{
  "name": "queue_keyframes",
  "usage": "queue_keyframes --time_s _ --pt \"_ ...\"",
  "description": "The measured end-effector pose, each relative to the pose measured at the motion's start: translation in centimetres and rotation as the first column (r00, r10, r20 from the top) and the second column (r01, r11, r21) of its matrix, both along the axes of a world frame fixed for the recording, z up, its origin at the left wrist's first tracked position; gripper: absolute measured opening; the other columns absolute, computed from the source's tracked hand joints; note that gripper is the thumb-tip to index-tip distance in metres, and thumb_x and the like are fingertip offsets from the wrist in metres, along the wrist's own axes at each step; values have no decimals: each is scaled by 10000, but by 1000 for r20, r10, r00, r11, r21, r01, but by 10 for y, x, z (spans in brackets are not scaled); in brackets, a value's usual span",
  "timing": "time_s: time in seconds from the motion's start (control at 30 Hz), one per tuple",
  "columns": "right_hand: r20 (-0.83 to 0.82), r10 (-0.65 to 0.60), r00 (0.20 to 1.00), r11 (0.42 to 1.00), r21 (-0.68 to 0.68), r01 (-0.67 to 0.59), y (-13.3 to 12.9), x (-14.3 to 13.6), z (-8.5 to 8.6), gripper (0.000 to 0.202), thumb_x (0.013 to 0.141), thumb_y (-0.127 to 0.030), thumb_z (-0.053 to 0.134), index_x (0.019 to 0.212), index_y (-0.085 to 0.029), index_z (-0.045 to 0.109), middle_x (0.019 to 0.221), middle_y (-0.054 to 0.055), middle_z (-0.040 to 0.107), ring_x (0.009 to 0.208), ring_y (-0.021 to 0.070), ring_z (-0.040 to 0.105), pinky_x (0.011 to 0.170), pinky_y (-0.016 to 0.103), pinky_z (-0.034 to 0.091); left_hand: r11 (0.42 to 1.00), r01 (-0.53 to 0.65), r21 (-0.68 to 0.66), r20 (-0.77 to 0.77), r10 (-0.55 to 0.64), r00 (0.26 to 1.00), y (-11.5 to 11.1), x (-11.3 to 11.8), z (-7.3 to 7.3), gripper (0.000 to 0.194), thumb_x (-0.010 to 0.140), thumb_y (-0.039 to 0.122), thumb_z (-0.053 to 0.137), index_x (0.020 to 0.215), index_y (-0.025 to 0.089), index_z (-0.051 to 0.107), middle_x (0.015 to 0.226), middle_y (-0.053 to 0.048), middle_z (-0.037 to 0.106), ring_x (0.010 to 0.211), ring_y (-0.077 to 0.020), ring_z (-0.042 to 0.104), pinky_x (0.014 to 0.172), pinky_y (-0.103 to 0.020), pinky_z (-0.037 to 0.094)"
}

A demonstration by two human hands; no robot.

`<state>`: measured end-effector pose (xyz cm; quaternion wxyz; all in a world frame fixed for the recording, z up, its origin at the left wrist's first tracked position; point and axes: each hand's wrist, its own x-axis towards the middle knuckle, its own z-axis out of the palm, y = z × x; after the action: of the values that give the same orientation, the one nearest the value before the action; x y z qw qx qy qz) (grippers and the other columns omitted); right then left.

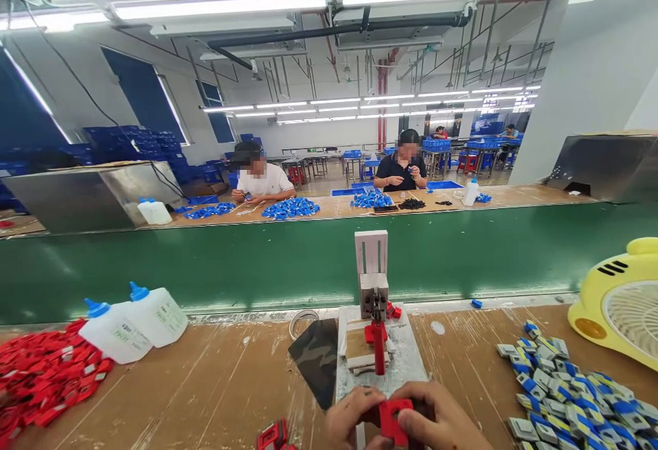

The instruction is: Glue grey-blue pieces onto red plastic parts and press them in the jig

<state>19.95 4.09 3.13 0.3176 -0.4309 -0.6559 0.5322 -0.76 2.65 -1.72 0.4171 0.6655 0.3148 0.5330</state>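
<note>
A red plastic part (393, 422) is held between both hands at the bottom of the head view. My left hand (354, 416) grips its left side, and my right hand (436, 416) has its thumb on the front face. Just beyond the hands stands a metal toggle press (374, 292) with a red handle (379, 348), mounted on a whitish base plate (408, 354). A red piece lies under the press, and small red bits sit behind it. Left of my hands, more red parts (272, 434) lie on the brown table (205, 381).
Far left are a heap of red parts (46, 375) and two glue bottles (159, 316). A dark cloth (317, 361) and tape roll (303, 323) lie left of the press. Right: grey-blue parts (570, 395), yellow fan (611, 299). Two people sit beyond the green belt (231, 265).
</note>
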Motion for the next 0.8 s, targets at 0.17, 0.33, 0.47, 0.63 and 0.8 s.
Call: queue_keyframes --time_s 0.17,0.33,0.47,0.63,0.8 --pt "-18 68 997 993 -97 -70 15 -15 19 731 750 -881 501 673 -170 653 520 -35 488 439 138 488 442 246 367 927 80 -366 216 1 976 9 0 14 514 676 578 865 1041 224 784 947 -91 845 859 -285 799 792 -359 618" --pt "-29 -256 966 961 100 257 35 -14 38 497 732 -687 713 825 -199 703 548 -67 446 554 147 410 543 270 311 896 -86 -435 80 134 988 30 -24 52 393 631 423 862 912 184 727 864 -72 831 861 -285 788 781 -351 591" --pt "-52 -98 994 992 -84 93 34 -27 47 505 576 -633 837 749 -198 649 502 -104 397 499 97 321 493 239 211 905 -178 -387 -24 182 983 58 -42 73 198 612 229 760 790 187 684 786 -23 784 767 -223 746 716 -298 551" --pt "-507 -59 860 826 -508 -243 23 -23 90 616 605 -692 847 642 -233 439 430 -169 262 383 33 98 381 177 114 906 -206 -370 -122 172 977 81 -48 69 209 556 162 643 759 169 694 669 21 719 649 -178 687 623 -266 489" --pt "-616 -89 783 696 -600 -393 36 -23 137 579 602 -570 918 625 -227 452 349 -192 216 351 34 38 320 137 116 922 -208 -327 -206 146 968 89 -36 68 225 523 92 610 700 171 726 643 55 683 570 -128 593 541 -225 401"
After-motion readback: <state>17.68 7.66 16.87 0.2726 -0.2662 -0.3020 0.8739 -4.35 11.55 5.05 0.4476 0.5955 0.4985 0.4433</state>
